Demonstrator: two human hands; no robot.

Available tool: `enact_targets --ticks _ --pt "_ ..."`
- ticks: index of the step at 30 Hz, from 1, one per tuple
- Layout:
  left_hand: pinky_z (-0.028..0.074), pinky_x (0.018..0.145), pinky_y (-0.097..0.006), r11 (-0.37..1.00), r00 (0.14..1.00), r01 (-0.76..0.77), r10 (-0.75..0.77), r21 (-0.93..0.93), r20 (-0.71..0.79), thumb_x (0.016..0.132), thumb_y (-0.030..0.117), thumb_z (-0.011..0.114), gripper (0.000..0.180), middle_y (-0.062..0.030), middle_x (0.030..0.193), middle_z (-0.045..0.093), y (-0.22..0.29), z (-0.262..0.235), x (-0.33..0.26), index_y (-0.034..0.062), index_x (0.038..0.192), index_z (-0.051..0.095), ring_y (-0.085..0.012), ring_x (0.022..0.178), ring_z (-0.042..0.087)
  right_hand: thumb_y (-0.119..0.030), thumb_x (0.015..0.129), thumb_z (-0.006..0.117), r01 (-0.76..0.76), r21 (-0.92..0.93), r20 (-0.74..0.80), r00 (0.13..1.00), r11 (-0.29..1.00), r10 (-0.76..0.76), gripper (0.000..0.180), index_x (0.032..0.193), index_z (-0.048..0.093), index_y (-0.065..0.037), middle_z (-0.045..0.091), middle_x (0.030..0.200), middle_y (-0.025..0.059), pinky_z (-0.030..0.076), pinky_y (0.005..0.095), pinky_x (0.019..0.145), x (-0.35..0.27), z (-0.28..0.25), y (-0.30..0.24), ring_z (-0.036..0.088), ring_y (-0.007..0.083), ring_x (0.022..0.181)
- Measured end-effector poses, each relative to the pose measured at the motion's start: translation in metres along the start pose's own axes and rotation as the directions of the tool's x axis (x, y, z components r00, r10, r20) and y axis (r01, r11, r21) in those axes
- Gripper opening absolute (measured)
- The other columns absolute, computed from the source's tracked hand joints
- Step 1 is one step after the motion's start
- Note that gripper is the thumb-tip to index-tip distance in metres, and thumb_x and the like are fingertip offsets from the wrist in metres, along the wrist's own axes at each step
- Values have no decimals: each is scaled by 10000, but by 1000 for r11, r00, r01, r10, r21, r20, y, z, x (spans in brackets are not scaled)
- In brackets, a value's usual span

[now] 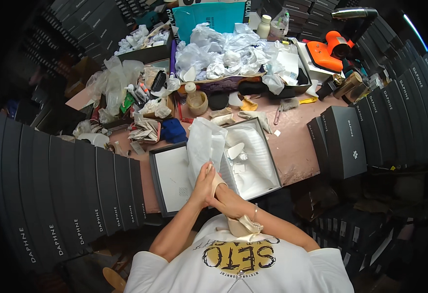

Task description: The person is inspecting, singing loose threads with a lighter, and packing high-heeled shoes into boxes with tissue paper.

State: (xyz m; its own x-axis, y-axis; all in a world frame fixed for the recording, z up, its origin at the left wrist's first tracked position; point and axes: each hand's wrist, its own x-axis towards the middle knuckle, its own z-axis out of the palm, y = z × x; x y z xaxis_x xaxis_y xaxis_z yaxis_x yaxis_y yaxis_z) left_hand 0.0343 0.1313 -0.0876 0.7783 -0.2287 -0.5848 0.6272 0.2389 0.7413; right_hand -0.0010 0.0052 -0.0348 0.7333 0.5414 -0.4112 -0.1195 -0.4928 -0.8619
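A beige shoe (217, 181) with a bow (249, 224) at its heel end is held close to my chest. My left hand (202, 186) closes round its toe end, fingers pointing away from me. Lying along the shoe, my right hand (229, 201) grips it too and hides much of its middle; its fingertips are partly out of sight. Just beyond is an open grey shoebox (267, 146) lined with white wrapping, with small white pieces inside. Its lid (171, 171) lies inner side up on the left, and white tissue paper (205, 141) drapes between the two.
Grey shoeboxes stand in rows at left (77, 190) and right (346, 141). Behind, a bin overflows with crumpled white paper (219, 51). A squat bottle (197, 100), a blue cloth (174, 130), a yellow-handled brush (292, 103) and an orange tool (325, 54) crowd the pink tabletop (297, 149).
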Motion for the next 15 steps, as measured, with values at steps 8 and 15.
enact_targets --ticks 8,15 --pt "532 631 -300 999 997 5 -2 -40 72 971 372 426 488 -84 916 537 22 19 13 120 1369 299 -147 733 579 -469 926 394 24 -242 -93 995 970 -48 597 1156 443 80 457 1056 284 202 479 1046 -2 -13 8 413 420 1030" --pt "521 752 -336 998 973 33 -18 -61 229 962 396 429 538 -115 1017 538 27 -5 12 123 1396 266 -196 899 580 -352 937 427 345 235 -114 938 909 -327 474 1197 459 43 532 1066 238 404 440 931 -43 -4 31 541 307 1019"
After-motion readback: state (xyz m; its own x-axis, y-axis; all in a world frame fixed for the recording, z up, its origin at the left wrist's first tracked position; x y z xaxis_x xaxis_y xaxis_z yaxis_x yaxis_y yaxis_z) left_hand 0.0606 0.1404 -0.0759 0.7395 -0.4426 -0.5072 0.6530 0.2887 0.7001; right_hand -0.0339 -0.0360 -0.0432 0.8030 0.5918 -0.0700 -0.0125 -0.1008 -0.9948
